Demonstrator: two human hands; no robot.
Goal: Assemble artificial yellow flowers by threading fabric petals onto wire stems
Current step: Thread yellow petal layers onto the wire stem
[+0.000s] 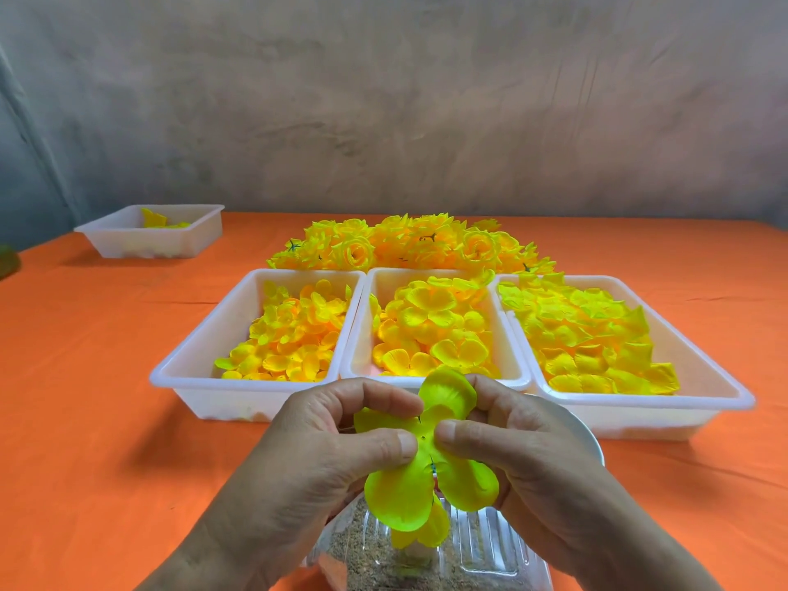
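On my far left a white tub [149, 243] sits alone on the orange cloth [85, 377]. My left hand [315, 454] pinches the yellow-green fabric petal piece [398, 496] between thumb and fingers. My right hand [516, 454] pinches its other side, just above a clear container [482, 546]. Beyond them stand three petal-filled trays [221, 398], side by side.

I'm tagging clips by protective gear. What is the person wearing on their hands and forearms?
Nothing: the left hand and right hand are bare, with no gloves, rings or watch showing. Nails are short and unpainted. No sleeve reaches into view.
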